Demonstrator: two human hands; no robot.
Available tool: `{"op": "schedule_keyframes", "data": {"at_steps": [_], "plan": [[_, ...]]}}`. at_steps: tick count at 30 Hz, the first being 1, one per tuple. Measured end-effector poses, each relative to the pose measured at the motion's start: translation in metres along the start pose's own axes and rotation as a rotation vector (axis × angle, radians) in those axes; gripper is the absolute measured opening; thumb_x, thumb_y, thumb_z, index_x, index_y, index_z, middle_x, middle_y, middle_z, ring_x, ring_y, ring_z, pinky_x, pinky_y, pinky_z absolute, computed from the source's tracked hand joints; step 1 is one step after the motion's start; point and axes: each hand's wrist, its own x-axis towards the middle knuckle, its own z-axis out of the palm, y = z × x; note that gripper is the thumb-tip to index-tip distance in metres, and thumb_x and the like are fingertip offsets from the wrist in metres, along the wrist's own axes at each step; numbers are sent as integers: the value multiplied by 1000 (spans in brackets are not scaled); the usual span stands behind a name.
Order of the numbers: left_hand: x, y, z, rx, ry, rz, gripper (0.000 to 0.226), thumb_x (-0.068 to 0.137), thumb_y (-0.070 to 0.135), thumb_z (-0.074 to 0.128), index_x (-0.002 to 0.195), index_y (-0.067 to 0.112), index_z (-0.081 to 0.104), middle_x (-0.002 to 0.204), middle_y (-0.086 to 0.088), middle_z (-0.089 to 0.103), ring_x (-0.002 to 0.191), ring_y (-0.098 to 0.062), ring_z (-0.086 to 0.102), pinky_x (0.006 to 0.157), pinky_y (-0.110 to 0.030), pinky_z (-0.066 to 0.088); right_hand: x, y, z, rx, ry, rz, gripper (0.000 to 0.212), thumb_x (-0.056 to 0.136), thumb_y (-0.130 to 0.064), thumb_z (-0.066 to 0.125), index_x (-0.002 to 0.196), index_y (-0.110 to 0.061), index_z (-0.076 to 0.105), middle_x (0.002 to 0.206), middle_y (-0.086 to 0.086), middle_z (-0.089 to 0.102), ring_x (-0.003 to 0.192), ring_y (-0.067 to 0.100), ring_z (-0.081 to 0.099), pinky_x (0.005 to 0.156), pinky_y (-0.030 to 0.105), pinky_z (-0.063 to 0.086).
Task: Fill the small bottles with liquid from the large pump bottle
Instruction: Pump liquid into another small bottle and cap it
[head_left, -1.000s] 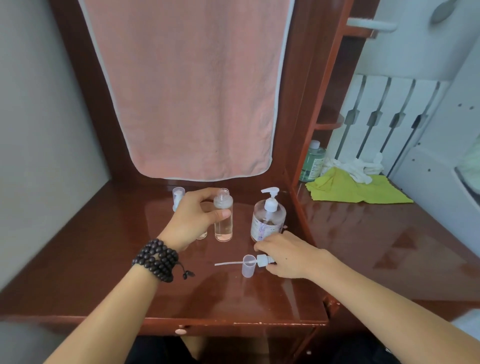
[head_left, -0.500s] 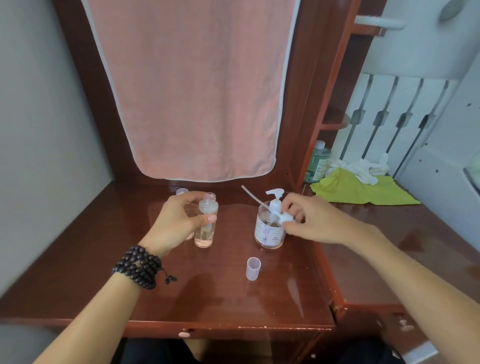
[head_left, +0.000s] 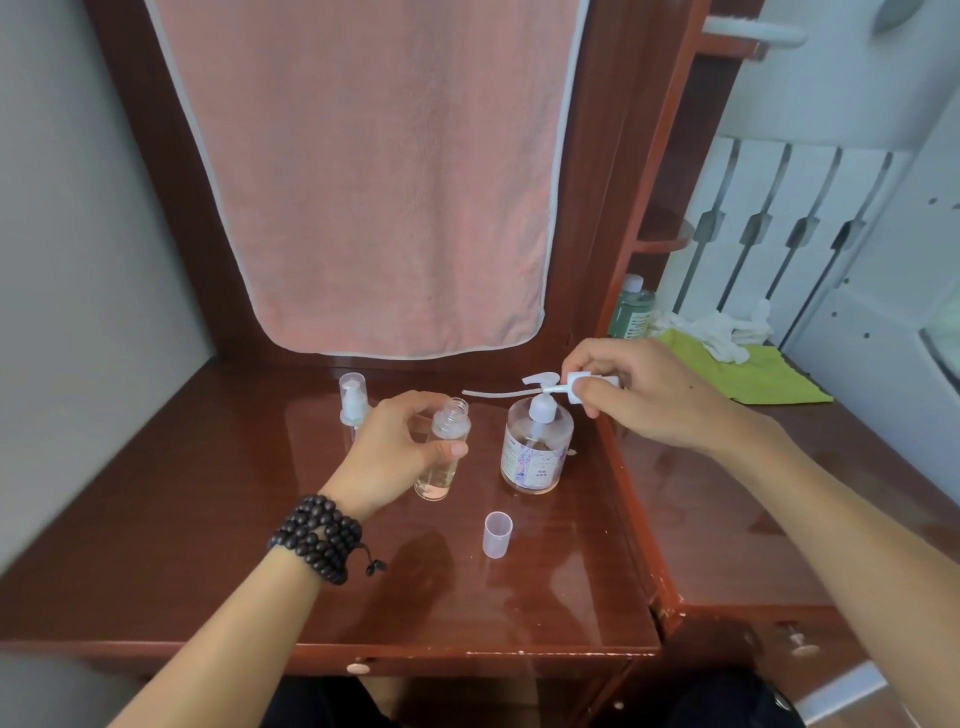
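My left hand grips a small clear bottle with no top; it stands on the brown desk and holds pinkish liquid. Right of it stands the large pump bottle with a white pump head. Above that bottle my right hand pinches a small white pump top, its thin dip tube pointing left in the air. A second small bottle with its pump and clear cap on stands behind my left hand. A loose clear cap stands on the desk in front.
A pink towel hangs over the back of the desk. On the right side surface lie a green cloth, white cloths and a green bottle. The desk's front edge has small round knobs.
My right hand has lifted the small pump top from the desk beside the clear cap up over the large pump bottle; its tube now points left. My left hand stays on the open bottle.
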Motion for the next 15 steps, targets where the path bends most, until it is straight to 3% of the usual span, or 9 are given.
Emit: {"op": "schedule_keyframes", "data": {"at_steps": [3, 6, 8, 10, 12, 13, 15], "plan": [[2, -2, 4, 14, -1, 18, 38, 73, 14, 82, 107, 26, 68, 101, 11, 69, 92, -6, 65, 76, -15, 41, 0, 0, 0, -22, -40, 0, 19, 92, -7, 59, 84, -20, 70, 61, -5, 66, 57, 5, 55, 57, 17, 39], [3, -2, 7, 23, -9, 27, 39, 72, 14, 83, 105, 28, 68, 104, 12, 69, 92, -4, 65, 76, -13, 39, 0, 3, -3, -45, -71, -4, 17, 92, -11, 59, 85, -22, 70, 64, 2, 67, 63, 23, 58, 58, 28, 41], [2, -1, 10, 24, -20, 30, 39, 70, 14, 84, 103, 30, 69, 104, 11, 69, 92, -4, 66, 77, -14, 41, 3, 3, -7, -66, -88, -6, 16, 93, -14, 60, 88, -23, 72, 67, 0, 68, 63, 21, 59, 58, 28, 42], [2, 1, 13, -5, -33, 39, 39, 69, 12, 85, 101, 29, 69, 103, 7, 71, 91, -12, 69, 80, -28, 52, 9, 0, -14, -117, -111, -9, 17, 94, -17, 62, 98, -29, 74, 76, -7, 71, 62, 7, 59, 59, 20, 43], [-2, 8, 19, -58, -56, 37, 38, 69, 8, 85, 101, 24, 69, 100, -11, 71, 89, -36, 69, 82, -50, 55, 19, -3, -18, -196, -154, -37, 21, 94, -25, 66, 113, -33, 70, 87, -8, 73, 66, 3, 62, 61, 18, 47], [-4, 12, 21, -86, -65, 42, 38, 70, 5, 84, 100, 21, 69, 100, -21, 70, 86, -45, 66, 80, -55, 54, 23, -5, -19, -228, -175, -54, 25, 94, -28, 67, 118, -32, 66, 89, -5, 73, 68, 3, 63, 61, 18, 47], [-5, 17, 27, -123, -54, 52, 37, 69, 5, 85, 98, 21, 69, 98, -25, 69, 83, -52, 63, 76, -57, 53, 31, -11, -17, -260, -209, -85, 31, 92, -32, 70, 121, -28, 58, 88, -2, 72, 72, 5, 64, 63, 22, 48]]}}
